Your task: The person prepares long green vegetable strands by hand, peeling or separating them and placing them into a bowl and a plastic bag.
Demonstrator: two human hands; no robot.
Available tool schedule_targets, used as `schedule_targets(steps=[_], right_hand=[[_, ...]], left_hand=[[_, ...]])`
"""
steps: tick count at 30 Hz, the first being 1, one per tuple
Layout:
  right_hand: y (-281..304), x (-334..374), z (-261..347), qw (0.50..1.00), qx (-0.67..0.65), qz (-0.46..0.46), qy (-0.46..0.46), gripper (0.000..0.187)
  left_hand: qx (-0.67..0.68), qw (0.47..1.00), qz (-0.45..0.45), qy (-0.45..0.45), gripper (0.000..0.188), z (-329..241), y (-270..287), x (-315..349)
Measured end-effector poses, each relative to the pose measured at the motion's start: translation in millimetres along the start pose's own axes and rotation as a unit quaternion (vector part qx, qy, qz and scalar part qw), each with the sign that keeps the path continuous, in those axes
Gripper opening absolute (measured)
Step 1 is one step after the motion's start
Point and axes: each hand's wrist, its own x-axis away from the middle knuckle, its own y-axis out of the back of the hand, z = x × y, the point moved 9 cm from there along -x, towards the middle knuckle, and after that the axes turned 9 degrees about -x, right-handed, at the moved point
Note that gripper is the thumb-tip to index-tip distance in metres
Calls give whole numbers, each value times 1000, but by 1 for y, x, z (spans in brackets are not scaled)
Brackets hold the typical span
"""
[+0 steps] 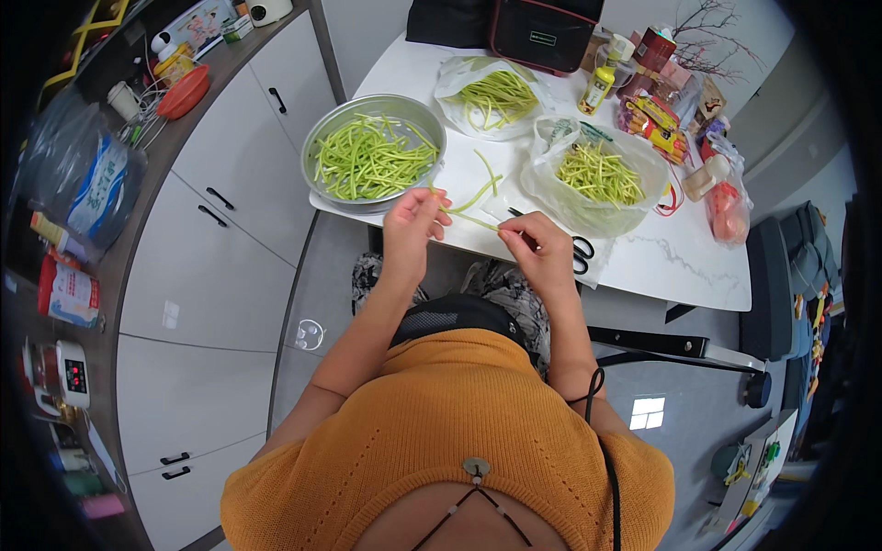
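Observation:
My left hand [413, 228] and my right hand [540, 253] are both closed in a pinch at the table's front edge. Between them stretches a long green vegetable stem [473, 220], one end in each hand. Just beyond, another stem [487, 184] lies curved on the table. Left of my hands stands a round metal pan [306, 165] heaped with short cut stems [372, 158]. A white plastic bag [448, 83] behind holds long stems [496, 98]. To the right, a second plastic bag [588, 219] contains short pieces [599, 174]. Black-handled scissors [582, 255] lie partly hidden behind my right hand.
The white marble-look table [698, 275] carries a yellow bottle [597, 89], snack packets [654, 127] and a bag of reddish round things [728, 207] along its right side. A black box-shaped case [542, 37] stands at the back. Grey-white cabinets [216, 257] run along the left.

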Motion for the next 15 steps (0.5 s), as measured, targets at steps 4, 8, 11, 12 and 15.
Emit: schedule_targets(steps=[4,8,11,12,15], right_hand=[[29,-3,-14,998,22,-60,3,5],[77,-10,-43,986,-28,-161,-36,3],[107,-19,-37,984,26,-174,15,6],[115,-23,-35,984,45,-169,33,7],[131,-35,-35,980,102,-165,36,12]], left_hand=[[2,999,-32,-27,16,-17,23,-7],[-13,996,-60,-57,17,-31,39,-8],[-18,996,-54,-62,17,-36,39,-8],[-15,997,-49,-63,17,-36,37,-7],[3,998,-38,-54,17,-34,28,-7]])
